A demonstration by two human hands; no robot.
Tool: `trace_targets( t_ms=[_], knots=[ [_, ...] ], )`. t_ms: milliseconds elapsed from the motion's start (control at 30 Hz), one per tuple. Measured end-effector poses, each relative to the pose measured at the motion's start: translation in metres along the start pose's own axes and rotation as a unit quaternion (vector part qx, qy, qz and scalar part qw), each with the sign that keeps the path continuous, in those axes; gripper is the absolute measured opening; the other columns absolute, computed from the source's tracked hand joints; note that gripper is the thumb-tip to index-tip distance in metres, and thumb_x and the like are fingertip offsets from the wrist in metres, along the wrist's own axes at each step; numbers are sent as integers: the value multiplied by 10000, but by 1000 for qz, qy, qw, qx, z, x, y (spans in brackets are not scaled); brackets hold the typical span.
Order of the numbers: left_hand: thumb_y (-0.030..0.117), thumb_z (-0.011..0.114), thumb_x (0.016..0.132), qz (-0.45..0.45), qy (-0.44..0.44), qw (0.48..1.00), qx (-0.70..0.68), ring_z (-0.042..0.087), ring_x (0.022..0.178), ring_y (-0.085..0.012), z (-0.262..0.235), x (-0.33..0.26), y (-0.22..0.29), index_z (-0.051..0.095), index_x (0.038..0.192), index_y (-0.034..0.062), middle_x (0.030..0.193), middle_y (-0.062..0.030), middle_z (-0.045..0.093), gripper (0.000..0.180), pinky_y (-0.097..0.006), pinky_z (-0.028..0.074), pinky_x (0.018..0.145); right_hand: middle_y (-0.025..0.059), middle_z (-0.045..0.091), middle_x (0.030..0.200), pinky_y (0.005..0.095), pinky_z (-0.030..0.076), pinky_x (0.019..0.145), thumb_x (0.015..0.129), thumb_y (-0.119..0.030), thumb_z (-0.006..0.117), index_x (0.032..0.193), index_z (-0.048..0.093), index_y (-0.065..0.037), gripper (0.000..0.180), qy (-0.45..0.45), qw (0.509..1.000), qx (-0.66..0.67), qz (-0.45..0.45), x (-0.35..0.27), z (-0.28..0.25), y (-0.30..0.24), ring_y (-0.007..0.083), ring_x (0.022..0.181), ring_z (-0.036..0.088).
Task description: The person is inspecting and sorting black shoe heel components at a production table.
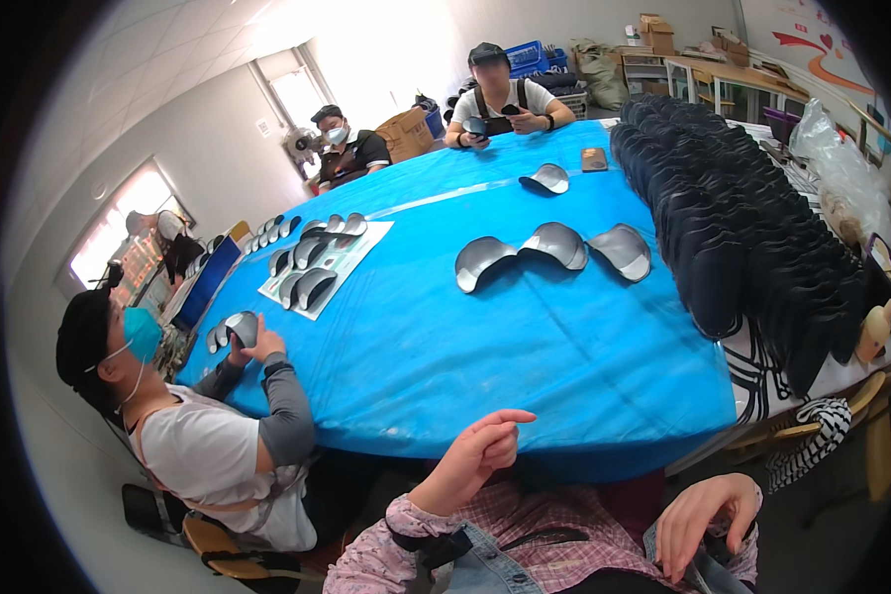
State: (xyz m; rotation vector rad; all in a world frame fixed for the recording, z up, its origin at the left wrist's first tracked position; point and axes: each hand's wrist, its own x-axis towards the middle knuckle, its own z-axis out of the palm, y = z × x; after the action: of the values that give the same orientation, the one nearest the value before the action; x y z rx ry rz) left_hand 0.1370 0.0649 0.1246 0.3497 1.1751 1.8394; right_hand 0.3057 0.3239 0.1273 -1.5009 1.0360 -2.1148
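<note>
My left hand (470, 457) is raised by the near edge of the table, its index finger stretched to the right and the others curled in. Nothing shows in it. My right hand (701, 517) hangs loosely bent over my lap, against my plaid shirt and denim apron, with its fingers apart and no object visible. Beyond my hands, three curved dark shells with shiny grey faces lie on the blue table cover (416, 386): a left shell (484, 262), a middle shell (554, 245) and a right shell (621, 251). Another shell (545, 179) lies farther back.
A large stack of black curved pads (733, 218) fills the table's right side. Shells rest on a white sheet (351, 265) at left. One co-worker (208, 426) handles a shell at left; another (505, 99) holds pieces across the table. A striped cloth (810, 441) hangs over a chair.
</note>
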Motion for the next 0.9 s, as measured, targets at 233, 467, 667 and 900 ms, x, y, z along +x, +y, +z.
trace_targets(
  t_ms=[233, 467, 667, 900],
  knots=[
    [114, 395, 922, -16, -57, 998, 19, 273, 532, -37, 20, 35, 2, 442, 1212, -9, 631, 61, 317, 319, -193, 251, 507, 198, 590, 1066, 400, 415, 869, 856, -187, 584, 1098, 547, 102, 379, 15, 998, -15, 56, 6, -27, -11, 322, 1004, 545],
    [76, 472, 878, 82, 149, 978, -117, 353, 558, -34, -46, 25, -7, 344, 1296, 29, 740, 34, 400, 440, -188, 327, 560, 105, 619, 828, 288, 451, 758, 885, -124, 520, 912, 600, 48, 191, 440, 876, -110, 164, 2, -41, 32, 175, 809, 590],
    [88, 465, 880, 111, 160, 968, -161, 372, 552, -45, -67, 9, -13, 377, 1261, 28, 746, 19, 429, 396, -198, 331, 559, 74, 613, 784, 277, 454, 750, 911, -139, 494, 852, 583, 15, 187, 553, 809, -146, 136, -9, -61, 64, 146, 754, 586],
    [98, 453, 886, 94, 180, 977, -67, 353, 547, -47, -56, 12, -8, 423, 1193, -12, 694, 26, 389, 328, -198, 311, 537, 76, 611, 783, 273, 454, 746, 911, -135, 496, 855, 582, 14, 181, 545, 818, -140, 120, -7, -57, 63, 139, 752, 584]
  ],
)
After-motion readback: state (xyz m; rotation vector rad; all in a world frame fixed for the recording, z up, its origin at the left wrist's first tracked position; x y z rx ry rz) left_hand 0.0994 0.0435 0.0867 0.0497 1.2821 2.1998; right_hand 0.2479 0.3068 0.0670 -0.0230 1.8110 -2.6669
